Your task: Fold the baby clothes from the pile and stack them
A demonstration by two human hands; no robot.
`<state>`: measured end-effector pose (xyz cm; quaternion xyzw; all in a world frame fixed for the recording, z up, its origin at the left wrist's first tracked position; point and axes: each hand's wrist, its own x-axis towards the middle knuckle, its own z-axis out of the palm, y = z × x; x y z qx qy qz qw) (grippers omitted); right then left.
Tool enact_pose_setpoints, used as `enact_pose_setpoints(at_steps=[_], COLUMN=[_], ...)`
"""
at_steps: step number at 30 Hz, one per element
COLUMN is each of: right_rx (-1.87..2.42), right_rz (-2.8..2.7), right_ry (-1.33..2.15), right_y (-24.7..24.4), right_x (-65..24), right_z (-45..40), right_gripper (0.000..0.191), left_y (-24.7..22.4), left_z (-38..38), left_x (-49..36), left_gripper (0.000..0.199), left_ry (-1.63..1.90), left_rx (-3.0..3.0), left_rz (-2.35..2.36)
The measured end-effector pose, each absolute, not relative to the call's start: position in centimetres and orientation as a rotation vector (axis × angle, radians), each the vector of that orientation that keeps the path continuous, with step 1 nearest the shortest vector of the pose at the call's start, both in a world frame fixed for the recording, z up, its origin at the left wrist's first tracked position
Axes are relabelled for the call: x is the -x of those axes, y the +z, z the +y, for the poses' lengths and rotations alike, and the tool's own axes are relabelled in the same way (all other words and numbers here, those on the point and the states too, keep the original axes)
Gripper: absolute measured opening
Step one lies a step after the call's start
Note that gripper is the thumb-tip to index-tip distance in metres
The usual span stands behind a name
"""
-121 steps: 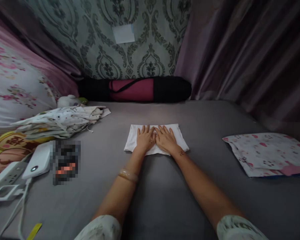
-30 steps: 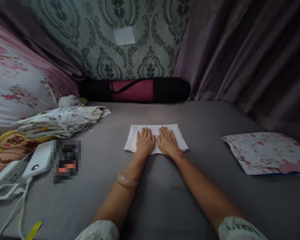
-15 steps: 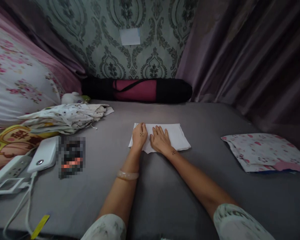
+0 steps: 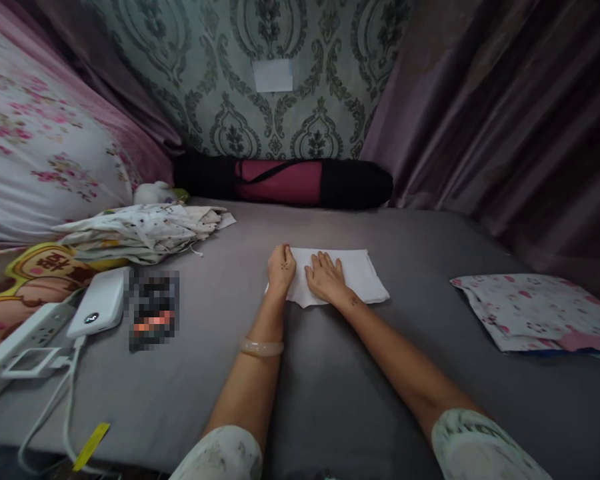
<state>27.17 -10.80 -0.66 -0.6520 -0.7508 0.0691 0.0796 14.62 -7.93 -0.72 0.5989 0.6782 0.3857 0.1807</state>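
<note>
While flat right hand [image 4: 327,277] steadies cloth [image 4: 364,275] at frame centre, slack pressure could cause creasing; left hand [image 4: 282,268] curled, gripping cloth's left edge.

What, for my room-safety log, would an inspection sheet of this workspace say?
Surface: grey sheet, looks largely smooth.
Things at hand: white cloth, layered at its right edge, lying on the sheet.
Clutter: left, spotted fabric bundle, white device, yellow strip, one pixelated item too masked to identify; right, heart-print fabric.
Grip: left hand curled at the cloth's left end, fingertips hidden; right hand laid flat on the cloth.
Cables: white cable attached to the device; power strip beside it.
Surroundings: patterned wall, purple curtain, black-and-red bag along the wall.
</note>
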Motion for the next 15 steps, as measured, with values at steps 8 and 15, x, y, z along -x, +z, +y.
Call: enact_pose_setpoints(at_steps=[8,15], right_rx=[1.847,1.849], right_rz=[-2.267,-2.247], right_ry=[0.164,0.139], right_y=[-1.5,-1.8], right_x=[-25.1,-25.1], right_z=[-9.7,-9.8], right_gripper=[0.059,0.058], left_y=[-0.6,-0.6], left_z=[-7.7,-7.5], left_x=[-13.8,-13.5], left_gripper=[0.035,0.034], left_ry=[1.142,1.175], left_rx=[-1.622,-1.565], left_rz=[1.918,1.918])
